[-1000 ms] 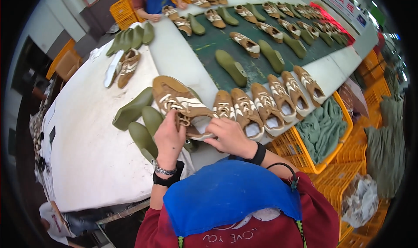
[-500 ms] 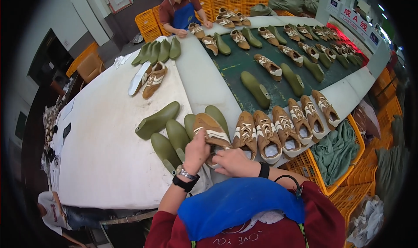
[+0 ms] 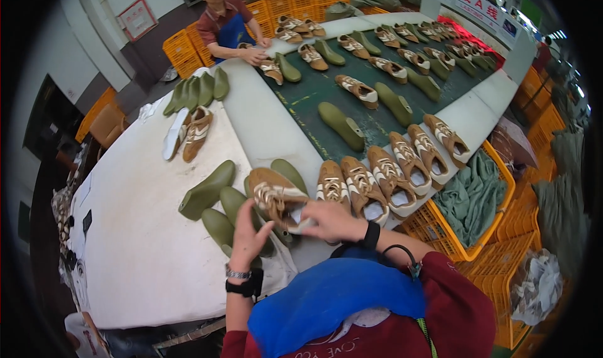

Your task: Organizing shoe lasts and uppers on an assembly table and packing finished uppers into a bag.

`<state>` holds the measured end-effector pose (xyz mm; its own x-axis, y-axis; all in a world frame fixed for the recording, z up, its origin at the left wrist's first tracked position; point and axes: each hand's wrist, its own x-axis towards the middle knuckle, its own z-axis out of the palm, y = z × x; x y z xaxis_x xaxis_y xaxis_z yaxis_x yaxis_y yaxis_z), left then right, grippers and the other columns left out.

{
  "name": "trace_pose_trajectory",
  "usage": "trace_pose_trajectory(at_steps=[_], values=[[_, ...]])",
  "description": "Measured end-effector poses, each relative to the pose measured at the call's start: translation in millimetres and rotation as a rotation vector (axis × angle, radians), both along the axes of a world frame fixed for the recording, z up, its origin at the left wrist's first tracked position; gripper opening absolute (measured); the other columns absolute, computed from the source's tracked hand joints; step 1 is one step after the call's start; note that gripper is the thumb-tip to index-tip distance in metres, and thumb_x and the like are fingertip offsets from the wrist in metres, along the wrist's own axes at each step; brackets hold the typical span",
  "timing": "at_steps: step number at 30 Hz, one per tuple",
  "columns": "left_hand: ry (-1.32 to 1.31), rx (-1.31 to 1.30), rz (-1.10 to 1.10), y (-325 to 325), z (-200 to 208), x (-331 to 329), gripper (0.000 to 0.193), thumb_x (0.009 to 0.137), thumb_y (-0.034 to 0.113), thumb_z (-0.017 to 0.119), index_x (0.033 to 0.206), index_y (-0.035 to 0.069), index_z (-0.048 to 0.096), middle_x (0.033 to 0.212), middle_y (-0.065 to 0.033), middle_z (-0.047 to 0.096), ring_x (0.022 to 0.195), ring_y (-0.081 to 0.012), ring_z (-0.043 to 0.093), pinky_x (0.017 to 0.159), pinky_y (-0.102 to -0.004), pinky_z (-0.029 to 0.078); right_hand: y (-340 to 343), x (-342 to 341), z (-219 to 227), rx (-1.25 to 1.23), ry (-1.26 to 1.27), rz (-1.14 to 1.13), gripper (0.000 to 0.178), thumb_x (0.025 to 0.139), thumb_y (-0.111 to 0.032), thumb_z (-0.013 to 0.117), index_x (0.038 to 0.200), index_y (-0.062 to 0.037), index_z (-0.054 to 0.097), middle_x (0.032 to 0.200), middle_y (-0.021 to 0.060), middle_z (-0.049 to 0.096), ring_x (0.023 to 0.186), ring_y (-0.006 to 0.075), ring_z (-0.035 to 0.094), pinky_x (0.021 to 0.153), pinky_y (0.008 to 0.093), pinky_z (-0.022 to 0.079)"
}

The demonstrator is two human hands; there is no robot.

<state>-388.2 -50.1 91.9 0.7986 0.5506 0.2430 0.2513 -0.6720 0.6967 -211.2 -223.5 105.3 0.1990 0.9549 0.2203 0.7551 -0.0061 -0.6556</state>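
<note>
Left hand [image 3: 246,232] raised, fingers spread, touching underside of brown shoe [image 3: 275,193]. Right hand [image 3: 331,218] fingers pinching shoe's rear edge. Shoe at near edge of white counter [image 3: 144,257], above green shoe lasts [image 3: 210,191]; row of brown shoes [image 3: 389,173] just beside.

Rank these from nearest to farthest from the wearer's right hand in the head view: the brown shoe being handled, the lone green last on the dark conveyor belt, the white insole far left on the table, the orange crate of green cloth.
1. brown shoe, touching the right hand, just to its left.
2. orange crate of green cloth, to the right, below the table edge.
3. lone green last, ahead on the belt; close call with the crate.
4. white insole, far left of the table.
</note>
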Motion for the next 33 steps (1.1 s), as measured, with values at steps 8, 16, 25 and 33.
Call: trace_pose_trajectory(at_steps=[8,16,25,33], values=[[0.454,0.381,0.424,-0.1,-54.6,-45.2,0.058,0.076,0.042,0.06,0.125,0.014,0.046,0.113,-0.0134,0.056,0.118,-0.0375,0.039,0.101,-0.0539,0.022,4.4,138.6,8.8,0.091,-0.015,-0.481,0.028,0.071,-0.025,0.067,0.089,-0.005,0.06,0.085,0.013,0.06,0.077,0.0302,0.06,0.072,0.0371,0.047],[0.342,0.44,0.563,-1.9,-66.8,-44.3,0.053,0.071,0.029,0.059,0.121,0.014,0.051,0.108,-0.0128,0.057,0.112,-0.034,0.043,0.101,-0.0518,0.023,70.2,215.5,-31.2,-0.226,-0.154,-0.38,0.03,0.068,-0.025,0.068,0.089,-0.0051,0.062,0.087,0.0163,0.064,0.084,0.0326,0.061,0.074,0.0397,0.047],[0.32,0.404,0.581,-4.7,-62.1,-39.5,0.053,0.069,0.027,0.06,0.119,0.012,0.052,0.106,-0.0113,0.057,0.109,-0.0321,0.045,0.102,-0.0515,0.023,155.4,253.6,-64.2,-0.215,-0.135,-0.501,0.035,0.073,-0.004,0.055,0.108,-0.0084,0.057,0.113,0.0182,0.053,0.102,0.0341,0.054,0.087,0.039,0.044],[0.348,0.427,0.581,-5.5,-62.3,-33.1,0.052,0.07,0.027,0.06,0.118,0.011,0.051,0.107,-0.0112,0.057,0.108,-0.0312,0.046,0.101,-0.0519,0.023,135.6,185.2,-34.2,-0.259,-0.095,0.023,0.034,0.075,-0.015,0.057,0.109,-0.0115,0.06,0.097,0.0161,0.063,0.094,0.0325,0.059,0.081,0.0405,0.047]])
